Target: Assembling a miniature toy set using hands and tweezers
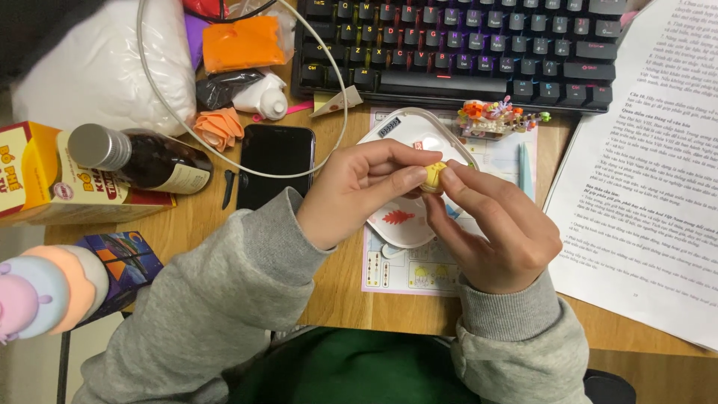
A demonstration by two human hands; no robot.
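We are pinching one small yellow piece (433,176) between both hands, just above the white tray (404,224) at the middle of the desk. Our left hand (359,191) is closing thumb and forefinger on it from nine o'clock; our right hand (497,228) is closing its fingertips on it from three o'clock, the remaining fingers curled loosely. We judge that we are fitting or turning this piece, and the next move is calling for a steady, fine grip, since the piece is tiny and could slip.

At one o'clock from the piece one small colourful brick model (497,118) is standing beside the tray, on one printed instruction sheet (407,273). At twelve o'clock one black keyboard (456,45) is lying. At nine to ten o'clock we are counting one black phone (274,161), one dark glass bottle (142,158) and one yellow box (34,176). At three o'clock one printed paper (643,164) is lying.
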